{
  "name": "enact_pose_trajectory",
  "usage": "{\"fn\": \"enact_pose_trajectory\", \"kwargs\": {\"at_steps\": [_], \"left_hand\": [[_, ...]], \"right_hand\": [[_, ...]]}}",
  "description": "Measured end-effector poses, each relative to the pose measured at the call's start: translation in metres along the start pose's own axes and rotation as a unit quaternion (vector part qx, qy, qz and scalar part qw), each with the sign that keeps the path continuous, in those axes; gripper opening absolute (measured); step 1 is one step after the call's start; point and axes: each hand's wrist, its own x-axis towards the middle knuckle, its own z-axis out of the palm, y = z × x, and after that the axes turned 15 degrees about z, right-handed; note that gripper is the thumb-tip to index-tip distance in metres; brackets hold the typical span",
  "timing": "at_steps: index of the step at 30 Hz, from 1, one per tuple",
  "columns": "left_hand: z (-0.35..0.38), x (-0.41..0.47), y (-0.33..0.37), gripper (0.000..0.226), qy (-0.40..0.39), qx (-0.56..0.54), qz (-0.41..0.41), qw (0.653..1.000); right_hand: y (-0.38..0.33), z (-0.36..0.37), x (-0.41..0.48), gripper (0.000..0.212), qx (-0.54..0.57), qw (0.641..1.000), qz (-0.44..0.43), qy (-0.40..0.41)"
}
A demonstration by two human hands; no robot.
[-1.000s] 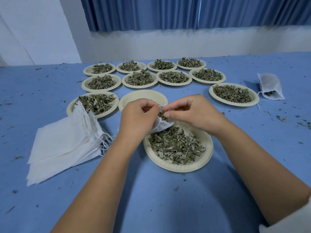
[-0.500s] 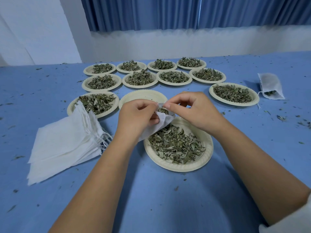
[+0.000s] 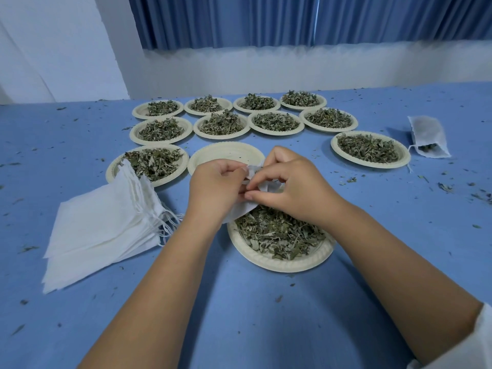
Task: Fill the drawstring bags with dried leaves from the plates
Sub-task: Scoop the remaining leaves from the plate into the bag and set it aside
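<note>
Blue table (image 3: 239,315) | both hands, left hand (image 3: 213,187), right hand (image 3: 290,187), pinch white bag (image 3: 239,211) over leaf plate (image 3: 279,263)

White drawstring bag (image 3: 241,210) pinched over plate (image 3: 279,263) of dried leaves (image 3: 277,233), spare bags (image 3: 101,227) left

Blue desk (image 3: 266,315), leaf crumbs scattered. White wall (image 3: 292,67) behind. Blue pleated curtain (image 3: 292,20) above. White panel (image 3: 53,49) at left.

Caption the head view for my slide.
Left hand and right hand grip a bag over a plate of dried leaves.
</note>
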Motion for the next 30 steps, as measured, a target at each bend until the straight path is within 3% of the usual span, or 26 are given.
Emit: {"fn": "enact_pose_trajectory", "kwargs": {"at_steps": [13, 24, 30], "left_hand": [[0.001, -0.002, -0.001, 0.016, -0.031, 0.028, 0.017, 0.999], [0.004, -0.004, -0.001, 0.02, -0.031, 0.088, 0.056, 0.994], [0.003, -0.007, 0.0, 0.025, -0.032, 0.08, 0.034, 0.996]], "right_hand": [[-0.002, 0.005, 0.0, 0.009, 0.005, 0.998, 0.045, -0.053], [-0.006, 0.008, -0.001, 0.018, 0.011, 0.994, 0.106, -0.021], [-0.011, 0.012, -0.005, 0.016, -0.09, 0.993, 0.077, -0.025]]}}
